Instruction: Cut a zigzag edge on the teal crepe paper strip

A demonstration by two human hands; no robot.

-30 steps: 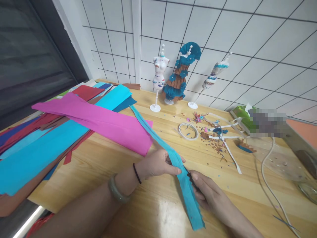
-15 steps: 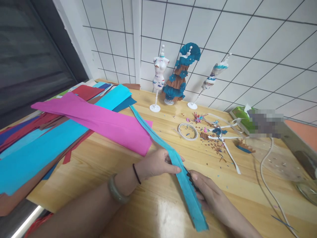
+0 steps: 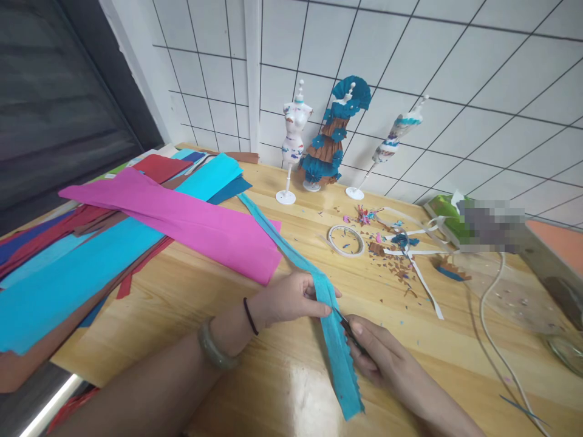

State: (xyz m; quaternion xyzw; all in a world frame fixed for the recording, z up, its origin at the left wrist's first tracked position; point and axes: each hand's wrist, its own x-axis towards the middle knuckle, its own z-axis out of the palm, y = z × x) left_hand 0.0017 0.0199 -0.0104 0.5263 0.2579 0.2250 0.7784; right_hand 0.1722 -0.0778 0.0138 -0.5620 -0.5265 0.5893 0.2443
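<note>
A long teal paper strip (image 3: 339, 358) runs from the pink sheet down toward the front of the table, its right edge notched in a zigzag below my hands. My left hand (image 3: 298, 297) pinches the strip between thumb and fingers near its bend. Dark scissors (image 3: 350, 331) are gripped in my right hand (image 3: 380, 349), their tip at the strip's right edge just beside my left thumb. My right fingers partly hide the handles.
Pink (image 3: 204, 227) and bright blue sheets (image 3: 109, 261) lie stacked at left. Two bare mannequins and a dressed one (image 3: 330, 139) stand at the wall. A tape roll (image 3: 346, 241), paper scraps (image 3: 401, 267) and a white cable (image 3: 485, 321) are at right.
The strip's lower end has swung left, and more of its notched edge shows. The scissors' tip has shifted slightly up and left, while my left hand keeps its hold.
</note>
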